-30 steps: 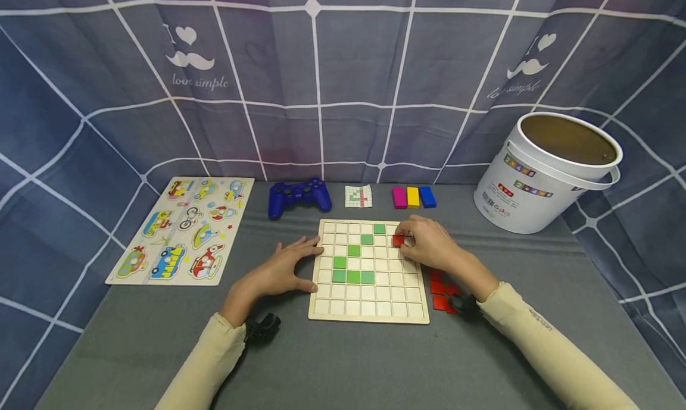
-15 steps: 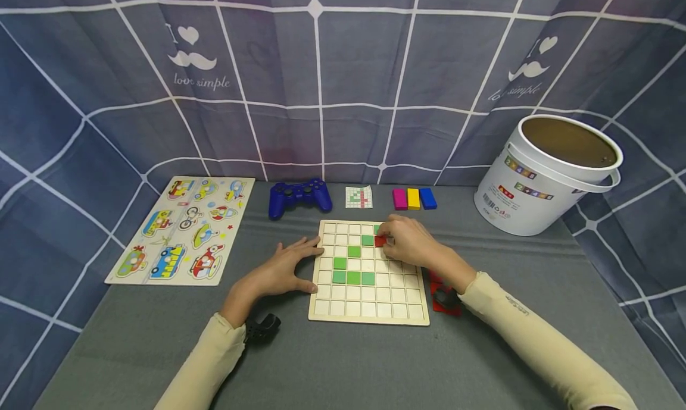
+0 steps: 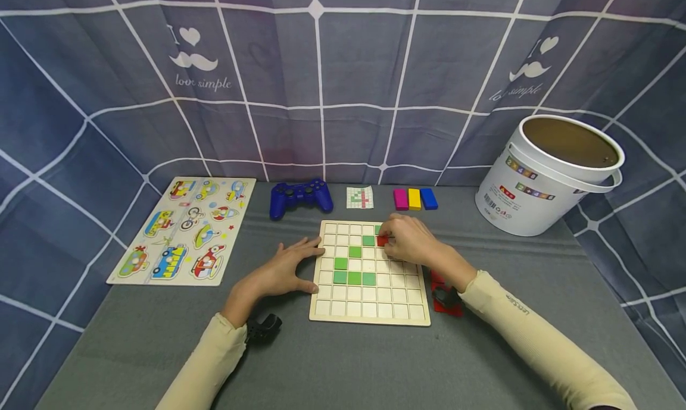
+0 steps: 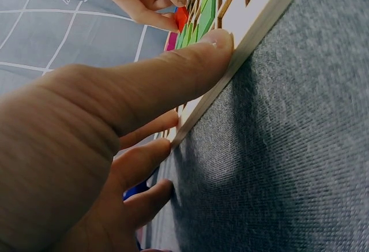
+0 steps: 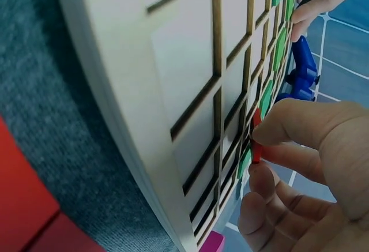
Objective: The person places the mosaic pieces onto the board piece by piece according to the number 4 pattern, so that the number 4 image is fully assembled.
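Observation:
My right hand [image 3: 414, 240] pinches a red square tile [image 3: 382, 241] between thumb and fingertips, over the upper right part of a wooden grid board [image 3: 370, 321]. In the right wrist view the red tile [image 5: 256, 139] is tilted up at the grid, close to a green tile [image 5: 266, 98]. Several green tiles [image 3: 355, 278] lie in the board's squares; the one in the top row is partly behind my fingers. My left hand [image 3: 278, 270] rests at the board's left edge. There the left wrist view has its thumb [image 4: 190, 61] and fingertips touching the wooden rim, fingers mostly straight.
Loose red tiles [image 3: 446, 306] lie right of the board, partly under my right wrist. Behind it are a small patterned card [image 3: 359, 197], magenta, yellow [image 3: 414, 199] and blue blocks, and a blue game controller [image 3: 301, 199]. A white bucket [image 3: 527, 190] stands right, a picture puzzle board [image 3: 184, 231] left.
My right hand has moved left across the board with the red tile, toward the green tiles, and has barely moved in the last half second. My left hand stays at the edge.

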Motion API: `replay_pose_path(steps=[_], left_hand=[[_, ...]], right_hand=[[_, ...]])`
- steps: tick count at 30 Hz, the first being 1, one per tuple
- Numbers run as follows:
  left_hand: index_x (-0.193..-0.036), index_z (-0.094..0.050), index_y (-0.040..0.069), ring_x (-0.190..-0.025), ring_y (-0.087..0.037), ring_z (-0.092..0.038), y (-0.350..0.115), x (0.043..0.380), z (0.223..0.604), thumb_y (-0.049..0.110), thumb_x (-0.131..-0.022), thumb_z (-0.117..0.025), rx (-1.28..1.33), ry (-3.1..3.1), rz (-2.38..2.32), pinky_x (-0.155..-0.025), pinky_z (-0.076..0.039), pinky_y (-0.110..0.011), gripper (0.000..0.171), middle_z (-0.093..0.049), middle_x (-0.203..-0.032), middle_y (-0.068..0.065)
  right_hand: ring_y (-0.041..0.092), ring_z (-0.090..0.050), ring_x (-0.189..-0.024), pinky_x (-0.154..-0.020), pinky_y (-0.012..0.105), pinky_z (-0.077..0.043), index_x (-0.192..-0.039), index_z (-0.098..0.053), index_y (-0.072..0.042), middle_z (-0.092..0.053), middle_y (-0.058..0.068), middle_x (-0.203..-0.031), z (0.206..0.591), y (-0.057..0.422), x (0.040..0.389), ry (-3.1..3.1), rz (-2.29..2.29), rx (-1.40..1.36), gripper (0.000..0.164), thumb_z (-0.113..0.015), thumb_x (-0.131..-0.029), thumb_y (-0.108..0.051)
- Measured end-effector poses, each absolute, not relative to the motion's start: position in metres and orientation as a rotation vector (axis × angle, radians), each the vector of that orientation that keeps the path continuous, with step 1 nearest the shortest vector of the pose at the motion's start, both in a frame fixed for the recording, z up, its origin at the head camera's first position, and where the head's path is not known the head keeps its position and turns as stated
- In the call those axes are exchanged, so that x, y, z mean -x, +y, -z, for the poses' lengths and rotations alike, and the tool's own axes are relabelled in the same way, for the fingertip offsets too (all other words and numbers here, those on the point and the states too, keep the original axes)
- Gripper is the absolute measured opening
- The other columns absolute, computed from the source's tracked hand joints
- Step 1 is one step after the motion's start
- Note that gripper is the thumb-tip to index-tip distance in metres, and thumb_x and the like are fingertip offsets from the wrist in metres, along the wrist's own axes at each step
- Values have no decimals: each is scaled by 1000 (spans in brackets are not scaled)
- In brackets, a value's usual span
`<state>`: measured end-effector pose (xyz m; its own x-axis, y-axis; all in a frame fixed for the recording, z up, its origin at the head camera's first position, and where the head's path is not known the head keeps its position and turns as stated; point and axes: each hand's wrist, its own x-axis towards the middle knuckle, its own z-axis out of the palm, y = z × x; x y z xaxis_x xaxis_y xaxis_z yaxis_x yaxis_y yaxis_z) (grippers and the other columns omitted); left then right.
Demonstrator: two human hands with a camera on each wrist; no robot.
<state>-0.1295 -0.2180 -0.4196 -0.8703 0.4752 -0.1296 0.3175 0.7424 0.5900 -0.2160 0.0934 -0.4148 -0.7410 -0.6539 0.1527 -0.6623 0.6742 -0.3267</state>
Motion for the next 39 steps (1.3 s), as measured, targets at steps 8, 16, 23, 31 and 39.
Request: replay_pose_path(steps=[8,16,23,31,39], left_hand=[[-149,-48,9,-150,-35,-16,-217,129,418,28,-77,-88,-609,2667,-833,-111,-1,-73,85,-25,-164,-7],[-150,-47,9,-150,-35,-15,-216,131,416,27,-77,-88,-607,2665,-845,-111,-1,-72,85,-24,-164,-8],[-150,-46,9,-151,-35,-15,-216,130,414,25,-78,-88,-601,2659,-856,-112,0,-71,85,-24,-164,-8],[-149,-48,9,-150,-35,-16,-218,129,415,26,-77,-88,-598,2671,-846,-111,-1,-72,85,-25,-164,-8],[-150,-48,11,-151,-34,-15,-217,130,420,28,-77,-88,-603,2665,-850,-111,0,-72,85,-24,-164,-6]], right_hand=[[14,-50,-67,-53,27,-42,-101,-77,-8,-63,3,-91,414,95,216,-2885,-564,-1127,22,-76,-79,-7],[16,-63,-72,-57,33,-51,-105,-76,-4,-73,7,-100,399,124,217,-2846,-617,-1052,22,-75,-85,-13],[11,-58,-65,-55,32,-48,-105,-76,-4,-72,8,-95,398,170,212,-2944,-571,-939,24,-79,-83,-12],[18,-60,-77,-65,42,-51,-108,-75,-3,-70,7,-94,406,201,207,-3057,-467,-875,36,-84,-76,-16],[18,-54,-70,-56,37,-46,-94,-73,-8,-61,1,-80,415,205,205,-3058,-442,-877,23,-82,-73,-10]])
